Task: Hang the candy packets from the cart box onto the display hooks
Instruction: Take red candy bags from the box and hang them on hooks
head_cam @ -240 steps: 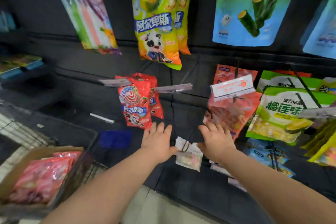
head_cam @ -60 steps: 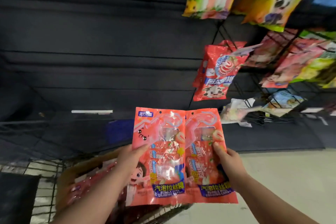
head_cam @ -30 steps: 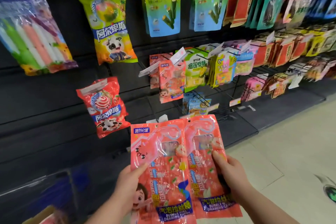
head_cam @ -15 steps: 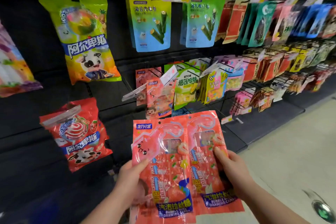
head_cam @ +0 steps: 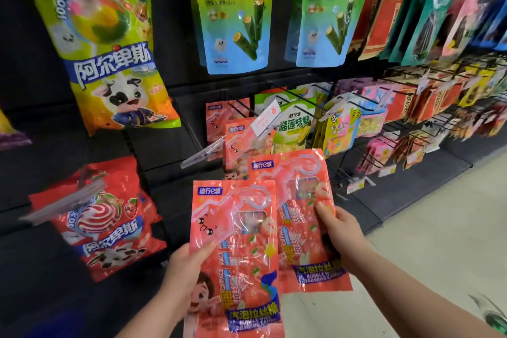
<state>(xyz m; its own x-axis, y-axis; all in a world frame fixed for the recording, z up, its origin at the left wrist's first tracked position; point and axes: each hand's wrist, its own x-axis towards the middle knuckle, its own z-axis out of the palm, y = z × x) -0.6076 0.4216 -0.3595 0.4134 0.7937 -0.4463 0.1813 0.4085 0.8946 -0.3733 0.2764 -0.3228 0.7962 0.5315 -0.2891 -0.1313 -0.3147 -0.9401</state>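
Pink candy packet (head_cam: 236,241) gripped by left hand (head_cam: 183,269), second packet (head_cam: 299,217) by right hand (head_cam: 340,230); glossy film may slip, or price tag (head_cam: 264,121) may block hanging.

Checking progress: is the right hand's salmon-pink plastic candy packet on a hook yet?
Off. The right hand grips the salmon-pink plastic candy packet below the hooked matching packets.

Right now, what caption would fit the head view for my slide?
Left hand holds one pink candy packet, right hand a second packet, below matching hung packets.
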